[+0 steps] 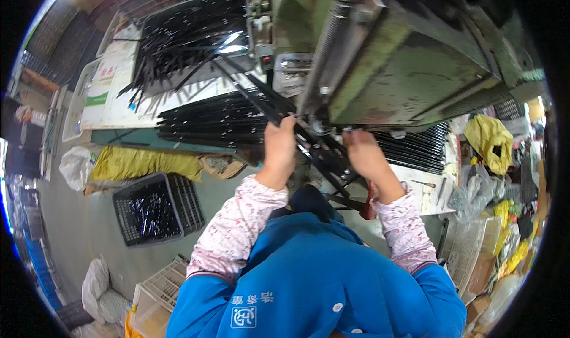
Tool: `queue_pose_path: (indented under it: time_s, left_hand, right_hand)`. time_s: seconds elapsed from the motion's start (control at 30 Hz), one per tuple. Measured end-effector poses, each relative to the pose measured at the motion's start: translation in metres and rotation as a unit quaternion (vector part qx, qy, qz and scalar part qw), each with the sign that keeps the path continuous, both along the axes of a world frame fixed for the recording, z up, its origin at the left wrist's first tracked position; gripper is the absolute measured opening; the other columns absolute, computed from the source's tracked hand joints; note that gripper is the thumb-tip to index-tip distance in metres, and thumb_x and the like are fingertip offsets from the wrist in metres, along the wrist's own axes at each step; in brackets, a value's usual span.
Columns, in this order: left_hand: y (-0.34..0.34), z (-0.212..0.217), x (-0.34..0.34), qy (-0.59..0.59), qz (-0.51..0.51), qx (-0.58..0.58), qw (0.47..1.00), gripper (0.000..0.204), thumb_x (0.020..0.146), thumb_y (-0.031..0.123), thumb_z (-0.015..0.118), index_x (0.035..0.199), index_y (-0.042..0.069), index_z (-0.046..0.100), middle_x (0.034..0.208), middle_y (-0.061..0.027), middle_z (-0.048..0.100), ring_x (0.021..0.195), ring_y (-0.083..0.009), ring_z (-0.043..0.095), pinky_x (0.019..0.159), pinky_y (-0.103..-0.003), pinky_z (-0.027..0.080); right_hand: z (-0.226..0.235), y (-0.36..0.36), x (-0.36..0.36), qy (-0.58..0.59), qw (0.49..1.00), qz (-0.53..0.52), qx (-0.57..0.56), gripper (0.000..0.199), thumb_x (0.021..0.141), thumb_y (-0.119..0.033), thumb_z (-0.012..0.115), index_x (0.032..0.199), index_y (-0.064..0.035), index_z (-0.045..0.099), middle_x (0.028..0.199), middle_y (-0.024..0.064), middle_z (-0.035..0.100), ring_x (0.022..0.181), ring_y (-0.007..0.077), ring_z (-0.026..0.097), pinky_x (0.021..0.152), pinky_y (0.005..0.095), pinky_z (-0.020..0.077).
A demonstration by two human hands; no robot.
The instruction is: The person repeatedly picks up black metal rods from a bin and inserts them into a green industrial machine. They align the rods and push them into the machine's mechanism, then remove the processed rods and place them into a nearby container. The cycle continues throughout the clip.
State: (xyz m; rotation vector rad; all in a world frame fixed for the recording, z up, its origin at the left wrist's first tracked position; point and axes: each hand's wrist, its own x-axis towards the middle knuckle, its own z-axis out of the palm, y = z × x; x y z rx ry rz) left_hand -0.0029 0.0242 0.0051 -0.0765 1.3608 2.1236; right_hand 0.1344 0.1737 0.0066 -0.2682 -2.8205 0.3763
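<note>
My left hand [280,145] is closed around long, glossy black strips [249,97], which cross each other at the front of a green press [409,65]. My right hand [364,154] is close to the strips' near ends, just below the press head. Its fingers are smeared by motion, so whether they grip anything cannot be made out. Left of my left hand, a stack of similar black strips [208,121] lies on the bench. More black strips [415,148] lie in a row beyond my right hand, partly under the press.
A grey crate [246,26] heaped with black strips stands on the bench at the far left. On the floor, a dark crate [148,210] holds small black parts. Yellow sacks [490,142] and clear plastic bags [472,195] crowd the right side. A coil spring [332,35] runs beside the press.
</note>
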Motion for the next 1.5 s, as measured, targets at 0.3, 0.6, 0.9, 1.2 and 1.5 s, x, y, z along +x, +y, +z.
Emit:
queue_pose_path:
  time_s: [0.3, 0.6, 0.9, 1.2, 1.5]
  left_hand:
    - [-0.049, -0.052, -0.041, 0.054, 0.180, -0.061, 0.980, 0.019, 0.093, 0.020, 0.054, 0.085, 0.003, 0.052, 0.061, -0.0052, 0.055, 0.044, -0.0150, 0.051, 0.042, -0.029, 0.042]
    - [-0.109, -0.105, -0.171, -0.014, -0.106, -0.311, 0.944, 0.052, 0.094, 0.039, 0.058, 0.060, 0.000, 0.053, 0.055, -0.0135, 0.057, 0.043, -0.0214, 0.054, 0.044, -0.035, 0.047]
    - [0.017, -0.057, -0.309, 0.716, 0.034, -0.492, 0.495, 0.049, 0.088, 0.015, 0.056, 0.135, 0.010, 0.046, 0.130, -0.0134, 0.053, 0.121, -0.0324, 0.049, 0.105, -0.052, 0.033]
    - [0.005, 0.017, -0.306, 0.661, -0.202, -0.546, 0.473, 0.031, 0.078, 0.027, 0.073, 0.093, 0.001, 0.065, 0.102, -0.0159, 0.062, 0.093, -0.0354, 0.063, 0.077, -0.045, 0.052]
    - [-0.037, 0.074, -0.130, 0.337, -0.288, -0.132, 0.886, 0.026, 0.077, 0.023, 0.079, 0.080, 0.001, 0.065, 0.071, -0.0004, 0.063, 0.063, -0.0088, 0.054, 0.062, -0.027, 0.047]
  right_hand:
    - [-0.010, 0.040, 0.012, 0.058, 0.830, -0.213, -0.513, 0.023, 0.098, -0.023, 0.049, 0.092, -0.0036, 0.060, 0.074, 0.0069, 0.063, 0.058, 0.0134, 0.057, 0.050, 0.0270, 0.0440]
    - [-0.083, 0.049, 0.035, -0.019, 0.907, -0.099, -0.408, 0.017, 0.097, -0.010, 0.044, 0.094, 0.0004, 0.057, 0.076, 0.0104, 0.061, 0.060, 0.0168, 0.057, 0.052, 0.0302, 0.0458]
    - [-0.095, 0.047, 0.099, -0.093, 0.992, -0.011, -0.089, 0.016, 0.093, -0.011, 0.047, 0.094, -0.0004, 0.059, 0.078, 0.0147, 0.062, 0.065, 0.0241, 0.058, 0.060, 0.0357, 0.0469]
    - [-0.078, 0.029, 0.105, -0.086, 0.996, 0.002, -0.020, 0.017, 0.092, -0.013, 0.049, 0.096, -0.0004, 0.060, 0.080, 0.0182, 0.062, 0.073, 0.0314, 0.059, 0.069, 0.0407, 0.0472]
    - [-0.068, 0.027, 0.026, 0.008, 0.890, -0.159, -0.426, 0.027, 0.086, -0.015, 0.064, 0.106, 0.0017, 0.057, 0.090, 0.0157, 0.063, 0.081, 0.0327, 0.059, 0.079, 0.0393, 0.0467]
